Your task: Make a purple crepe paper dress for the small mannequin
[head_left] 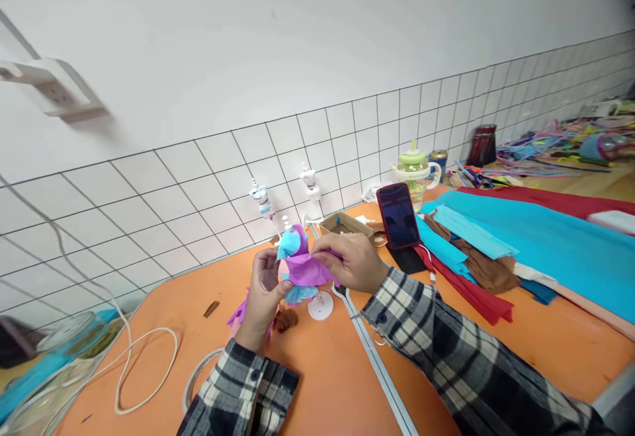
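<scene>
Your left hand (265, 290), half-curled, holds mannequin (286, 223) at side; your right hand (354, 261) pinches purple paper (302, 269) around it.

The small ruffled dress of thin material (303, 272) is purple and light blue. Both long cloth sleeves (417, 320) are plaid in black, grey and cream. The flat counter (337, 383) is orange, the smooth wall (297, 79) white with dark grid lines low down.

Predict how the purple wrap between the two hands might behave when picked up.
Probably floppy: the purple wrap creases and bunches. Likely light: the right hand pinches it with its fingers. Perhaps easily torn, as it looks thin.
</scene>
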{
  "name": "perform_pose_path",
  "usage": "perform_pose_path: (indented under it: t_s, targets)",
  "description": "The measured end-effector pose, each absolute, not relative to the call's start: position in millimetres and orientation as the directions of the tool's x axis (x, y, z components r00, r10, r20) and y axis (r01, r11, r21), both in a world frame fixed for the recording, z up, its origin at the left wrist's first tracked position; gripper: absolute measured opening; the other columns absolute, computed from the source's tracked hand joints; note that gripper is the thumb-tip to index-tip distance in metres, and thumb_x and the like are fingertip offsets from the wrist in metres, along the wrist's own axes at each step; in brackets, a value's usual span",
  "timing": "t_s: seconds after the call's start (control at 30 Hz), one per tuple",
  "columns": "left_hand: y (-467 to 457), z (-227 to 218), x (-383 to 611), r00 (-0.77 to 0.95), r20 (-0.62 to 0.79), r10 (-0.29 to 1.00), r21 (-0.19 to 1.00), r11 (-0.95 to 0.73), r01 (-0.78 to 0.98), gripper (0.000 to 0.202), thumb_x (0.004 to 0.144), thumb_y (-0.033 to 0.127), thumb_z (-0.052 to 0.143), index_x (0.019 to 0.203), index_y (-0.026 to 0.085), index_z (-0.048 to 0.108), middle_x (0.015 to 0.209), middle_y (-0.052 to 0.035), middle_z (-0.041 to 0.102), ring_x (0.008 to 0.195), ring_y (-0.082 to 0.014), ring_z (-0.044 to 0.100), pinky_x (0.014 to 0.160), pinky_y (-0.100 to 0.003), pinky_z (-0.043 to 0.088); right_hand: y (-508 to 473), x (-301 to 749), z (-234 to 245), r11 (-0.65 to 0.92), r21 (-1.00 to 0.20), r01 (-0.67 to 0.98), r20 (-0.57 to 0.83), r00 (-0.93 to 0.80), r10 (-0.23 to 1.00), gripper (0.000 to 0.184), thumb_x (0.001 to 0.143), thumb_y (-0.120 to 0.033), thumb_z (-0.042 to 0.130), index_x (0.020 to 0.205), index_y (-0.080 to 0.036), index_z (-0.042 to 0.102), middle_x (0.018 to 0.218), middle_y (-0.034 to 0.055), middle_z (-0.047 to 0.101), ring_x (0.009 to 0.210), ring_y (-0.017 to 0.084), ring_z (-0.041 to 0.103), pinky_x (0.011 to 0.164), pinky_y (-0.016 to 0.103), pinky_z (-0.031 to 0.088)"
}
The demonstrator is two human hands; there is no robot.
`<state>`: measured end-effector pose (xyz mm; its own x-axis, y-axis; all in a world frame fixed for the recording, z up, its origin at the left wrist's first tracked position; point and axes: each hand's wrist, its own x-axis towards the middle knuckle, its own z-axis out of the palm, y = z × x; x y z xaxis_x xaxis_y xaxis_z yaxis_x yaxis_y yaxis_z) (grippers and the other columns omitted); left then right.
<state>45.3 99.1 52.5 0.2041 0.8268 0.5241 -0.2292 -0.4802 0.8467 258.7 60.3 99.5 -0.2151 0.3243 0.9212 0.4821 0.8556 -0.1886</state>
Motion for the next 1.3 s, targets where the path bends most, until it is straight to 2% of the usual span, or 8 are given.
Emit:
perform_pose_path:
  t_s: [0.33,0.47,0.6,0.73,0.93,1.1,1.2,1.3]
  targets:
    - [82,48,23,0.268,0.532,0.803,0.846,-0.521,-0.117,0.041,0.07,0.037,0.082,0.107,0.023,0.069,0.137,-0.0105,0.054,0.131,-0.0344,0.046,0.105,-0.041,0.04,23,238,95,0.795,0.283,0.537,0.86,-0.508,0.037,0.019,0.092,-0.011,0.045,0.096,-0.021,0.061,0.055,-0.0051,0.056,0.051,0.012,0.048,0.051,0.028,0.032]
    - [74,63,9,0.318,0.55,0.772,0.824,-0.563,-0.056,0.016,0.079,0.036,0.074,0.086,0.022,0.074,0.127,-0.0108,0.059,0.124,-0.033,0.052,0.104,-0.043,0.04,13,234,101,0.848,0.139,0.511,0.885,-0.449,0.125,0.02,0.096,-0.017,0.042,0.093,-0.021,0.061,0.058,-0.003,0.061,0.052,0.012,0.053,0.051,0.028,0.036]
    - [59,90,-2,0.383,0.53,0.757,0.823,-0.568,-0.017,0.088,0.067,0.038,0.084,0.145,0.032,0.043,0.143,-0.0117,0.051,0.138,-0.0336,0.039,0.114,-0.05,0.025,8,231,111,0.818,-0.282,0.501,0.859,-0.248,0.449,0.018,0.098,-0.026,0.045,0.095,-0.022,0.062,0.077,0.0008,0.072,0.065,0.013,0.065,0.06,0.025,0.045]
    - [48,110,-6,0.515,0.426,0.744,0.86,-0.51,0.027,0.08,0.063,0.047,0.085,0.135,0.027,0.057,0.141,-0.0144,0.054,0.133,-0.0376,0.045,0.101,-0.047,0.043,8,230,119,0.691,-0.51,0.512,0.731,-0.164,0.662,0.016,0.096,-0.029,0.048,0.094,-0.022,0.063,0.083,0.0009,0.072,0.067,0.014,0.064,0.06,0.025,0.045]
    - [45,115,1,0.133,0.34,0.931,0.93,-0.354,0.1,0.028,0.076,0.045,0.075,0.073,0.018,0.074,0.064,-0.0031,0.066,0.053,-0.0151,0.057,0.047,-0.024,0.043,1,244,134,0.605,-0.535,0.59,0.602,-0.237,0.762,0.019,0.095,-0.035,0.051,0.094,-0.023,0.066,0.075,-0.0004,0.069,0.06,0.015,0.061,0.055,0.028,0.041]
    - [25,130,13,0.319,0.447,0.836,0.84,-0.514,0.171,0.016,0.075,0.036,0.076,0.074,0.021,0.079,0.071,-0.0057,0.073,0.067,-0.0222,0.065,0.076,-0.04,0.054,-26,249,146,0.618,-0.336,0.71,0.626,-0.322,0.71,0.06,0.077,-0.058,0.07,0.128,-0.027,0.062,0.117,0.0075,0.069,0.105,0.031,0.062,0.082,0.042,0.049]
    - [15,135,17,0.393,0.505,0.769,0.777,-0.603,0.181,0.01,0.078,0.031,0.074,0.074,0.024,0.08,0.069,-0.0028,0.073,0.068,-0.0225,0.067,0.101,-0.05,0.043,-29,244,145,0.646,-0.417,0.64,0.586,-0.354,0.729,0.037,0.082,-0.048,0.069,0.113,-0.027,0.07,0.104,0.0033,0.073,0.095,0.026,0.066,0.079,0.038,0.05]
    - [17,131,16,0.359,0.435,0.826,0.849,-0.509,0.141,0.018,0.073,0.027,0.079,0.091,0.025,0.079,0.076,-0.0032,0.074,0.065,-0.0225,0.067,0.078,-0.043,0.055,-18,242,142,0.574,-0.544,0.612,0.476,-0.337,0.812,0.014,0.089,-0.034,0.062,0.086,-0.027,0.075,0.079,-0.0016,0.074,0.07,0.018,0.066,0.061,0.03,0.045]
